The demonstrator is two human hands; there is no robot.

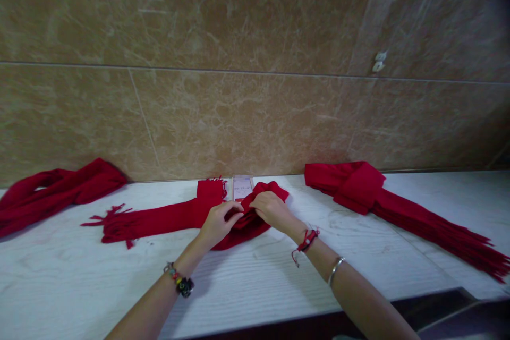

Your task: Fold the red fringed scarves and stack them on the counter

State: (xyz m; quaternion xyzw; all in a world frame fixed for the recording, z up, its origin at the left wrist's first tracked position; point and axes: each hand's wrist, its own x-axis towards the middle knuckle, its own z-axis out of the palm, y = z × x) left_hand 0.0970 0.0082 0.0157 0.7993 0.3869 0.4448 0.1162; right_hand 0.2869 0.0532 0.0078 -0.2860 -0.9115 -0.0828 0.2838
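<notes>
Though brown the wall (255,122), white the tabletop (243,295), both grips (220,223) (274,208) pinched on red scarf (189,214).

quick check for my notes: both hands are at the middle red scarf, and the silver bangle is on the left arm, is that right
Not quite: the silver bangle is on the right arm, as the head view shows. The left hand and right hand are indeed both at the middle red scarf.
</notes>
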